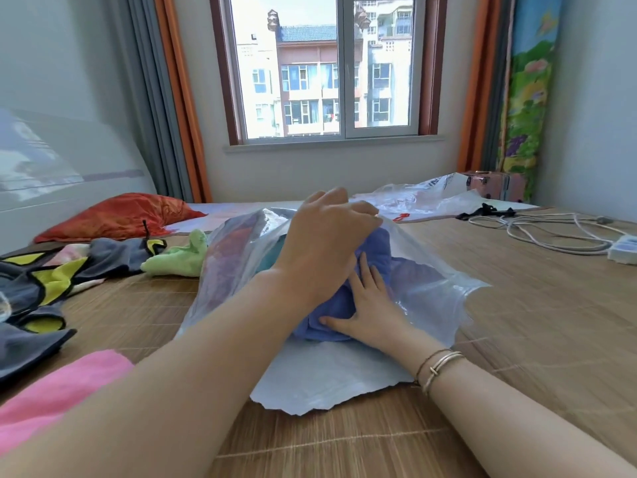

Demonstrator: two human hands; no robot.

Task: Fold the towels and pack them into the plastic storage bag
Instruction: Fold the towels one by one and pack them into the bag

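Left hand (pixel 331 236) grips the blue towel (pixel 331 305) inside the plastic bag (pixel 431 291); right hand (pixel 365 312) presses flat, green towel (pixel 175 257) nearby.

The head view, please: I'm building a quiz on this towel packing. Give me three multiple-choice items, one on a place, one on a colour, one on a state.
1. Where is the green towel?
A left of the plastic bag
B inside it
C on the windowsill

2. What colour is the towel under the right hand?
A red
B blue
C yellow

3. How does the left hand stand?
A flat on the mat
B idle in the air
C holding up the bag's top layer

Key: 1 A, it lies on the mat beside the bag. 2 B, the blue towel shows at the mouth. 3 C, fingers curl on the plastic.
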